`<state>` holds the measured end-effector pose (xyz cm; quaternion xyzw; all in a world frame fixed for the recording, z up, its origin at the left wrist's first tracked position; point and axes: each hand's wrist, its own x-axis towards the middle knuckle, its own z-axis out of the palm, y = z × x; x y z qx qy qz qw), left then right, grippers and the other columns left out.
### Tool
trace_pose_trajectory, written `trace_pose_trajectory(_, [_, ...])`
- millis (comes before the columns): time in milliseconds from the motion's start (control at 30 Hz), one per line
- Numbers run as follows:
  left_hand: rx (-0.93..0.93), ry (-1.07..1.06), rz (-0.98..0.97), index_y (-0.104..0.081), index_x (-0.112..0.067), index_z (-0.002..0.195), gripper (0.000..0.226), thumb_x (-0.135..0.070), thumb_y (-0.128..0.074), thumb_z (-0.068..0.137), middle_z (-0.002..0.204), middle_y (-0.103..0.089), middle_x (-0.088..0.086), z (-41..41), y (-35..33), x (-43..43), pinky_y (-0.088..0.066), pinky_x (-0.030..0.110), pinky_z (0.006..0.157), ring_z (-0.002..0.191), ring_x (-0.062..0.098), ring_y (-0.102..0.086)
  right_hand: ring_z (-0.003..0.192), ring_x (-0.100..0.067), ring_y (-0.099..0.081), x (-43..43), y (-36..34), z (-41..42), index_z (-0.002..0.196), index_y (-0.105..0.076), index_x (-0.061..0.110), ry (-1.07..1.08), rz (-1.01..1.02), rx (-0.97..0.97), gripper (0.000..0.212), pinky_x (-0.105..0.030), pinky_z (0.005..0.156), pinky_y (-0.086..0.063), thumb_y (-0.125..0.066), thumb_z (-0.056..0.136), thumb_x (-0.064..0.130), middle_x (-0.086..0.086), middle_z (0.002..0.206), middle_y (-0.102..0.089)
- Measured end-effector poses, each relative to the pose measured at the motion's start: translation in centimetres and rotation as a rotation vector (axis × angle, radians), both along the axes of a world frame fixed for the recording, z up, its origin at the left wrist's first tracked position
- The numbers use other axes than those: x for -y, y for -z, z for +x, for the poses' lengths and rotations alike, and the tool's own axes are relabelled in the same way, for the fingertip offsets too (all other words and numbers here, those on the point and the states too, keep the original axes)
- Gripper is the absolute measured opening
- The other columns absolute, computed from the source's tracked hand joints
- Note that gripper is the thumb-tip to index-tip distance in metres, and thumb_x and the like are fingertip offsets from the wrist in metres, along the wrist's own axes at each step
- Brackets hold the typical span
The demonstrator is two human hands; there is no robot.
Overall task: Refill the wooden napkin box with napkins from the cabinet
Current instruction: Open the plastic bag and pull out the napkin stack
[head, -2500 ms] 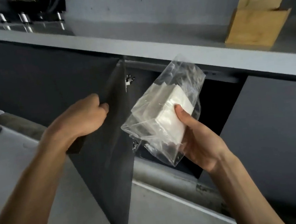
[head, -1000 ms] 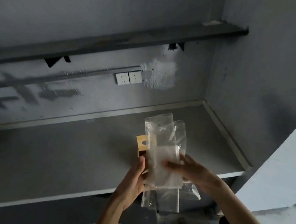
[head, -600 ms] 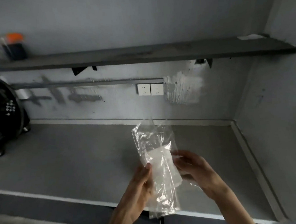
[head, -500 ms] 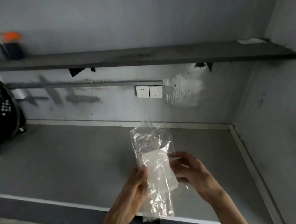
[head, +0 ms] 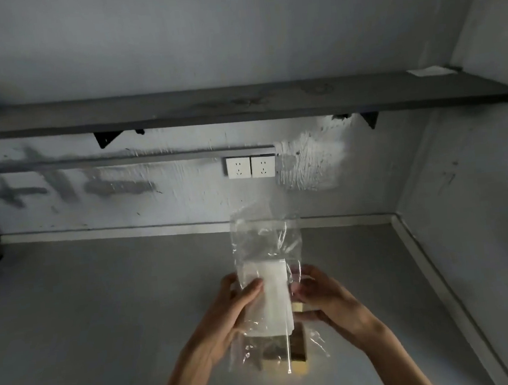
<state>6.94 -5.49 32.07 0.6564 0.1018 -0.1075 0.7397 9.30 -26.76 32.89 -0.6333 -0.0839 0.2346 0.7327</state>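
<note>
Both hands hold a clear plastic bag (head: 266,253) of white napkins (head: 272,296) upright: left grip (head: 235,305) and right grip (head: 321,297) on its sides. Wooden box (head: 299,349) sits just below, on the bench (head: 101,300).

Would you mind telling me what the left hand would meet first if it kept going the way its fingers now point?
The left hand already touches the clear plastic bag holding white napkins; beyond those, probably the right hand, though depth is unclear.

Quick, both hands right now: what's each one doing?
Left hand: closed on the napkin bag.
Right hand: closed on the same bag's other side.
</note>
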Motion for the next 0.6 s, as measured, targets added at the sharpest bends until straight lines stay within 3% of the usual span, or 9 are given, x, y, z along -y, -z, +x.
trace_pose_trajectory(67, [-0.002,0.029,-0.006,-0.051,-0.014,0.119,0.054,-0.034,-0.077,0.076,0.106,-0.068,0.012,0.7,0.4,-1.5,-0.055,0.029,0.062,0.082,0.018,-0.071,0.114,-0.026,-0.064,-1.2,0.9,0.2,0.13,-0.054,0.026,0.03,0.023,-0.029,0.039,-0.046,0.09,-0.055,-0.06,0.092,0.036,-0.011,0.123,-0.066])
trace_pose_trajectory(133, [-0.028,0.08,0.003,-0.051,-0.008,0.121,0.052,-0.026,-0.075,0.079,0.107,-0.069,0.014,1.5,1.0,-2.4,-0.056,0.026,0.061,0.086,0.016,-0.073,0.115,-0.024,-0.063,-2.3,1.6,0.3,0.13,-0.054,0.032,0.064,0.035,-0.074,0.045,-0.048,0.092,-0.054,-0.062,0.087,0.044,-0.005,0.124,-0.066])
trace_pose_trajectory(233, [-0.108,0.179,-0.106,-0.054,-0.007,0.122,0.056,-0.03,-0.077,0.076,0.115,-0.07,0.017,2.6,2.5,-3.1,-0.058,0.044,0.085,0.105,0.03,-0.068,0.113,-0.031,-0.064,-4.0,2.5,0.0,0.129,-0.057,0.017,0.071,0.102,-0.19,0.039,-0.051,0.095,-0.052,-0.058,0.093,0.034,-0.012,0.123,-0.067])
trace_pose_trajectory(333, [-0.192,0.292,-0.092,-0.057,-0.011,0.123,0.056,-0.04,-0.075,0.078,0.118,-0.069,0.014,3.8,3.6,-2.2,-0.051,0.047,0.098,0.111,0.03,-0.066,0.093,-0.03,-0.071,-4.5,3.9,-0.7,0.122,-0.061,0.007,0.164,0.145,-0.342,0.039,-0.041,0.072,-0.058,-0.054,0.094,0.034,-0.017,0.109,-0.071])
trace_pose_trajectory(400, [-0.128,0.345,0.099,-0.057,-0.017,0.123,0.076,-0.064,-0.074,0.066,0.12,-0.067,0.013,5.0,4.5,-0.7,-0.053,0.042,0.097,0.11,0.026,-0.066,0.079,-0.027,-0.071,-4.0,5.6,-1.3,0.121,-0.061,0.005,0.285,0.181,-0.396,0.042,-0.04,0.066,-0.056,-0.056,0.092,0.035,-0.016,0.096,-0.072])
trace_pose_trajectory(467, [-0.001,0.418,0.501,-0.045,-0.022,0.136,0.103,-0.087,-0.057,0.056,0.128,-0.054,0.01,6.2,5.6,1.1,-0.048,0.04,0.102,0.117,0.022,-0.056,0.084,-0.032,-0.07,-3.1,7.7,-1.8,0.119,-0.063,0.005,0.459,0.215,-0.437,0.042,-0.043,0.072,-0.055,-0.06,0.088,0.034,-0.019,0.099,-0.072])
trace_pose_trajectory(533, [0.264,0.425,0.868,-0.034,-0.02,0.14,0.098,-0.084,-0.04,0.065,0.129,-0.044,0.005,6.5,6.1,2.8,-0.043,0.037,0.102,0.121,0.02,-0.045,0.085,-0.031,-0.072,-2.2,9.2,-2.5,0.114,-0.065,0.007,0.624,0.253,-0.452,0.036,-0.042,0.073,-0.055,-0.062,0.088,0.031,-0.017,0.098,-0.074])
trace_pose_trajectory(600, [0.544,0.476,0.983,-0.045,-0.021,0.125,0.075,-0.076,-0.04,0.075,0.12,-0.048,0.0,6.0,5.2,5.3,-0.045,0.032,0.093,0.111,0.017,-0.046,0.077,-0.024,-0.073,-0.9,10.5,-3.0,0.11,-0.065,0.011,0.779,0.246,-0.391,0.03,-0.037,0.068,-0.055,-0.065,0.085,0.029,-0.01,0.09,-0.075])
